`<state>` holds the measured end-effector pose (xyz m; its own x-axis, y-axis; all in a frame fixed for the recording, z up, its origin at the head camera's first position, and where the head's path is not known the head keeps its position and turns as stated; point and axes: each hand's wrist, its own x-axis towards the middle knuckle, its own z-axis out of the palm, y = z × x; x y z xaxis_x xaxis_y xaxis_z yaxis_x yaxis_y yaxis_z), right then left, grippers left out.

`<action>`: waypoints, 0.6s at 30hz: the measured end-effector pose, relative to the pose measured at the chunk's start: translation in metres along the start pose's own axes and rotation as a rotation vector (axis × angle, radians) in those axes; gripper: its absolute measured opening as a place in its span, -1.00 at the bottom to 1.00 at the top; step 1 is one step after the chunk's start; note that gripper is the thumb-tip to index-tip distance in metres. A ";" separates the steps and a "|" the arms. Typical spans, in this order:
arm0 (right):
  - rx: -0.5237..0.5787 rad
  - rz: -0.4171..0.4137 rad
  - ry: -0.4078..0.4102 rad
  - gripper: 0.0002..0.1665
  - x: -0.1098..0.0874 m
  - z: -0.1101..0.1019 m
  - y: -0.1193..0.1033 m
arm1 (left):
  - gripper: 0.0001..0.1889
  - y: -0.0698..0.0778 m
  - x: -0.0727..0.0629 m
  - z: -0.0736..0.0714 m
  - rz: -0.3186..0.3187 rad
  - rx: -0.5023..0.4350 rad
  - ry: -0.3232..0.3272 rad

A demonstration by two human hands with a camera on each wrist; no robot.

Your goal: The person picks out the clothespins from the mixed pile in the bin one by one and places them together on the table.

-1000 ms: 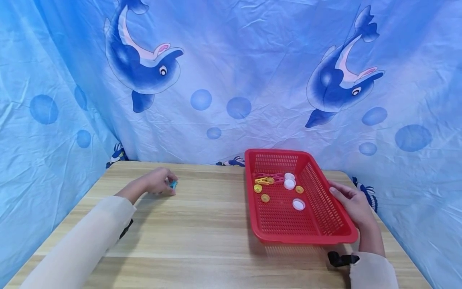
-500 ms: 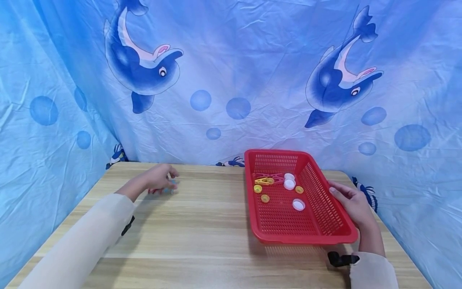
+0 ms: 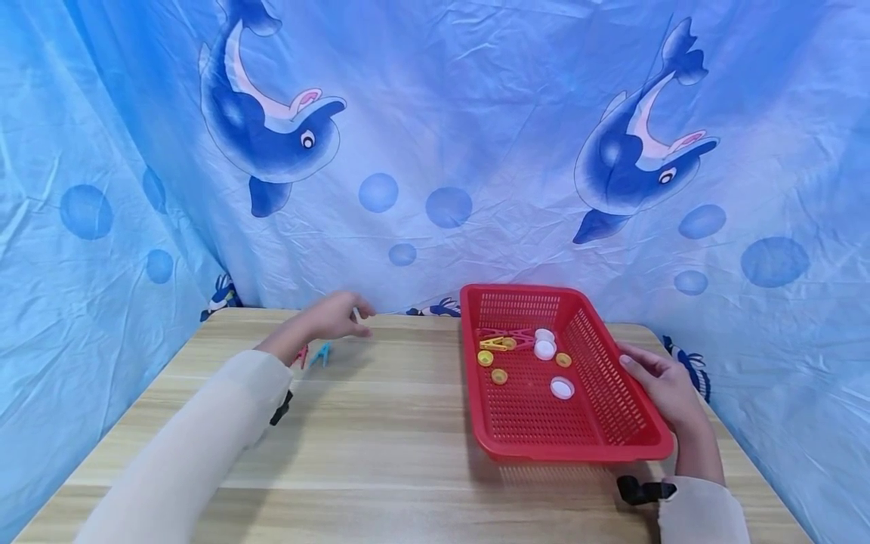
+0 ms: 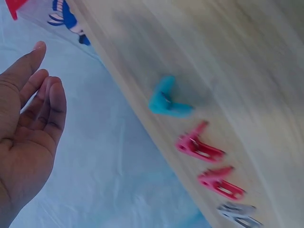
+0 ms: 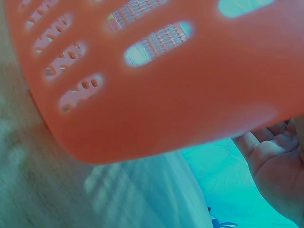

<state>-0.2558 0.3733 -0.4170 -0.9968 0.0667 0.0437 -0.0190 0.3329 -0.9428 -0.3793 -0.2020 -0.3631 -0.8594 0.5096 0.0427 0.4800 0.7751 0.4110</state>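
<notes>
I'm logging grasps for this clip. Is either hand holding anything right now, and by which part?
The right hand grips the red perforated plastic basket by its right rim. The left hand holds nothing.

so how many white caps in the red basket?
3: two touching at the far end, one alone mid-floor. Basket floor looks fully visible; none seem hidden.

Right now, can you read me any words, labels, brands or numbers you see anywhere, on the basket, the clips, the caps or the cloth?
There is no readable text in any view.
The red basket has no label that shows.
The clips and the caps carry no legible marks; the wrist views are blurred.
The blue cloth shows only dolphins and bubbles, no writing.
</notes>
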 end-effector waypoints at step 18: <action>0.016 -0.025 -0.002 -0.12 0.000 0.001 0.001 | -0.64 0.072 0.063 0.010 0.187 0.131 -0.041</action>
<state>-0.2558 0.3728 -0.4184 -0.9962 0.0568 0.0665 -0.0450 0.3197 -0.9465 -0.3965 -0.1102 -0.3400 -0.7467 0.6616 0.0684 0.6513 0.7064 0.2771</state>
